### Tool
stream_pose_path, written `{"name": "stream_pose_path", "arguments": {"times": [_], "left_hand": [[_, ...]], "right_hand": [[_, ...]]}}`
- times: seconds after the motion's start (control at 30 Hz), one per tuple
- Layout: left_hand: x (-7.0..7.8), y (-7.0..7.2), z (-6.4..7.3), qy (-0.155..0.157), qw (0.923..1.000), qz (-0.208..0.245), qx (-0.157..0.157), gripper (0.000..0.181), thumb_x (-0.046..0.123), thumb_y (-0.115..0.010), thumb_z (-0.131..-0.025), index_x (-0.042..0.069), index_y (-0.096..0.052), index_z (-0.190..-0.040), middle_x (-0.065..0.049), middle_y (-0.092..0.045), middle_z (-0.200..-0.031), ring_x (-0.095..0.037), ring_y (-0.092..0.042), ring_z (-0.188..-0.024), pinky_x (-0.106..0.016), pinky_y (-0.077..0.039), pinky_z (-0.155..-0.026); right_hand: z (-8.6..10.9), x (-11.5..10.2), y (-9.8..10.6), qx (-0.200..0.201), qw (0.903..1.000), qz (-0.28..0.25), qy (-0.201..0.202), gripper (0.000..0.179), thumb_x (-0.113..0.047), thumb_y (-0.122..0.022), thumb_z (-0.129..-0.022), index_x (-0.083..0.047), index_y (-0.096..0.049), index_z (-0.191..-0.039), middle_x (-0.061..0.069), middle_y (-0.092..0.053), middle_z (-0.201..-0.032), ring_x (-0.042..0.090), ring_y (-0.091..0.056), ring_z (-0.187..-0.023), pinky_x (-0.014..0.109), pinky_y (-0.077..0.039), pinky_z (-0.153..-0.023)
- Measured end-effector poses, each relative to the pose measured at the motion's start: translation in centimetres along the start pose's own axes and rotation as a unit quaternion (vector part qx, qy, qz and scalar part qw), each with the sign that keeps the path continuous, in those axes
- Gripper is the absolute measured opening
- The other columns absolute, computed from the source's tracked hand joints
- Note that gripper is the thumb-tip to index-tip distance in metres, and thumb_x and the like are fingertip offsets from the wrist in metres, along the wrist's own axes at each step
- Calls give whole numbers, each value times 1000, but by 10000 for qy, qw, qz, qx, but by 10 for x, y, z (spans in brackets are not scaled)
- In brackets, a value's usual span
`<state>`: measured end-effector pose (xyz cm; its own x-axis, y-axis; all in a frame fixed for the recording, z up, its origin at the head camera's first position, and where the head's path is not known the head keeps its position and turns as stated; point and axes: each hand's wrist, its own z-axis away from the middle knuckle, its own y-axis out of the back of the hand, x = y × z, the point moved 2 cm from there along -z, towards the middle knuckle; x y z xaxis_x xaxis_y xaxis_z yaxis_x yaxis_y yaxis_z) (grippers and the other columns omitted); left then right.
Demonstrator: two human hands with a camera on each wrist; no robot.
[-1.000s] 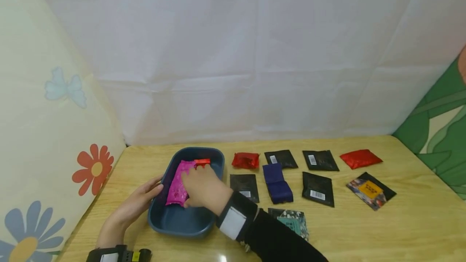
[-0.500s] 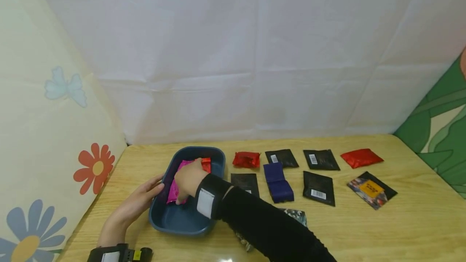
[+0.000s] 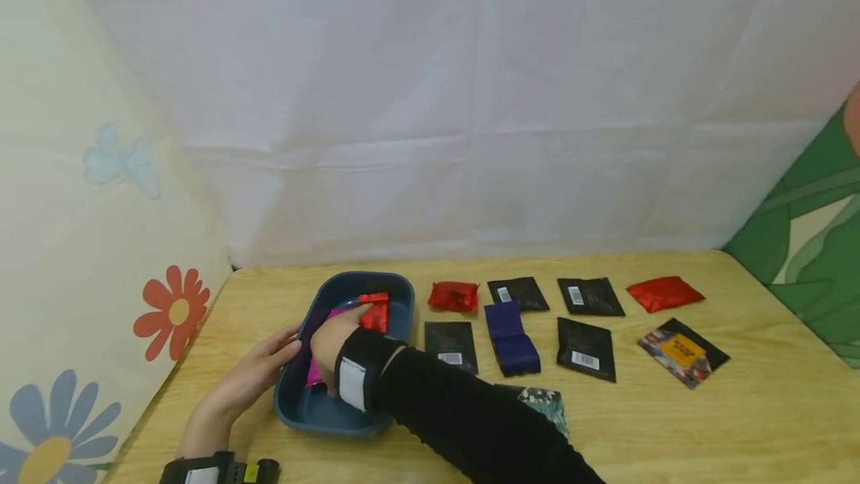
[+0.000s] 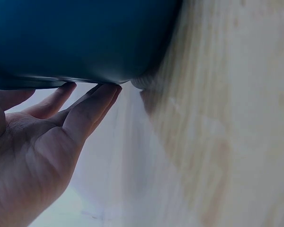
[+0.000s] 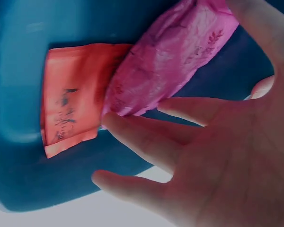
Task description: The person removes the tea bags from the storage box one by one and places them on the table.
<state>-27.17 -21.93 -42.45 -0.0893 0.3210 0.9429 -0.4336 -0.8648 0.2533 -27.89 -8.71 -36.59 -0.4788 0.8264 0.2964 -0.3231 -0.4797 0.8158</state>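
My left hand (image 3: pixel 251 376) rests against the left side of a dark blue plastic bin (image 3: pixel 316 420). In the left wrist view its extended fingertips touch the bin's outer wall. My right hand (image 3: pixel 329 342) reaches down inside the bin, over a pink packet (image 3: pixel 313 373). From the right wrist view, the fingers are spread, with thumb and fingertips at opposite edges of the crinkled pink packet (image 5: pixel 165 56). Beside it, a flat red packet (image 5: pixel 78 94) with dark writing lies on the bin floor, partly overlapped by the pink one. The back of my right hand hides most of the pink packet in the head view.
Right of the bin lie a red packet (image 3: pixel 454 296), several black sachets (image 3: pixel 590 297) and a folded dark blue packet (image 3: pixel 512 340). Farther right are another red packet (image 3: pixel 665 293) and a multicoloured sachet (image 3: pixel 684 352). My right sleeve partly covers a patterned sachet (image 3: pixel 547 405).
My right hand has moved left inside the bin, toward its left wall. More of the red packet in the bin now shows. The left hand stays at the bin's side.
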Motion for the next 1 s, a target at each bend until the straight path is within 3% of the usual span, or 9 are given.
{"name": "stream_pose_path", "arguments": {"times": [0.17, 0.27, 0.37, 0.57, 0.77, 1.0], "left_hand": [[-1, -1, 1, 35, 10000, 4, 45, 62, 28, -37, -101, -5, -14, -148, -34, -16, -154, -44, -23, -136, -67, -22, -110], [-1, -1, 1, 51, 10000, 6, 55, 62, 28, -37, -101, -5, -14, -148, -34, -15, -154, -44, -22, -137, -67, -21, -110], [0, -1, 1, 65, 10000, -19, 30, 62, 29, -37, -101, -4, -14, -148, -33, -15, -154, -45, -22, -137, -67, -22, -110], [0, 1, 0, 36, 10000, 41, -59, 65, 32, -37, -101, -3, -12, -149, -33, -13, -155, -44, -19, -138, -67, -23, -110], [-1, 1, 0, 49, 9999, 149, -70, 64, 29, -38, -101, -4, -11, -149, -32, -11, -155, -44, -18, -139, -66, -21, -111], [-1, -1, 0, 291, 9995, 102, 93, 72, 32, -39, -100, -8, -4, -148, -35, -5, -155, -47, -8, -140, -66, -13, -112]], "right_hand": [[-6, -14, 3, -747, 9959, 434, -252, 60, -53, -68, -75, -39, -52, -130, -21, -46, -142, 16, -43, -129, 56, -30, -111], [-6, -16, 3, -724, 9962, 240, -411, 51, -51, -62, -81, -40, -52, -130, -22, -46, -141, 17, -44, -128, 56, -32, -110], [-1, -12, 6, -478, 9978, -154, -433, 43, -50, -58, -83, -39, -58, -125, -20, -51, -137, 17, -48, -124, 54, -34, -109], [4, 0, 11, 224, 9970, -747, -15, 35, -45, -55, -84, -33, -66, -115, -15, -60, -130, 18, -54, -116, 56, -35, -107], [-1, 7, 19, 759, 9950, -632, -151, 40, -46, -56, -84, -34, -62, -121, -14, -62, -128, 18, -56, -114, 53, -36, -106], [-6, 17, 22, 1313, 9910, -201, -188, 37, -41, -55, -89, -32, -61, -124, -12, -63, -128, 15, -57, -112, 45, -42, -103]]}}
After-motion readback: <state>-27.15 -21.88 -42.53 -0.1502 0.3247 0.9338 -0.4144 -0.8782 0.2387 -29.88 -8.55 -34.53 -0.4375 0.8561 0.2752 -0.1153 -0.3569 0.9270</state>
